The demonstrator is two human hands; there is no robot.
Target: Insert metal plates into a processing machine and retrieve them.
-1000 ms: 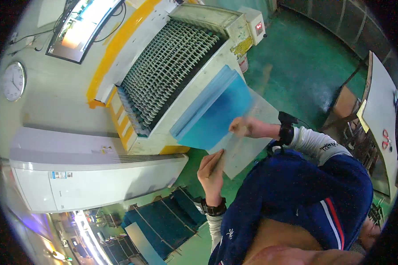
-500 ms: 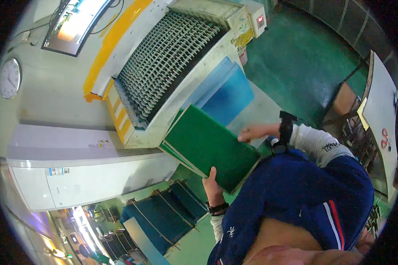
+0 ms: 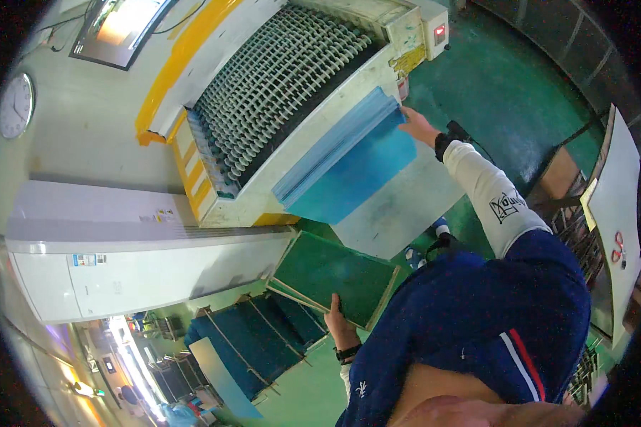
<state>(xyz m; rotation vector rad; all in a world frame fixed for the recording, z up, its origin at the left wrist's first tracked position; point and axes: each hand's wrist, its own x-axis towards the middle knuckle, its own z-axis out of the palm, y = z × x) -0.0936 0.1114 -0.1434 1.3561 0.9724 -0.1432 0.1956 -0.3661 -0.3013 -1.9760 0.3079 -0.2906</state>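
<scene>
My left hand (image 3: 342, 329) grips the near left edge of some flat green boards (image 3: 335, 274) with pale edges, thumb on top and fingers hidden below. The boards are tilted, low beside the machine. My right hand (image 3: 421, 129) reaches out to the far right corner of a stack of blue sheets (image 3: 367, 171); its fingers are closed at the corner, the tips partly hidden. The blue sheets lie against the front of the roller machine (image 3: 281, 85), on a pale grey board (image 3: 406, 213).
A white cabinet-like unit (image 3: 142, 281) stands at the left. Dark blue panels with wooden strips (image 3: 256, 341) are beyond my left hand. At the right is a white-topped table (image 3: 623, 206) with red-handled scissors (image 3: 617, 247). A control box (image 3: 438, 32) sits on the machine's corner.
The green boards have moved down and left, away from the blue sheets, in my left hand. My right hand has gone forward from beside the boards to the blue sheets' corner.
</scene>
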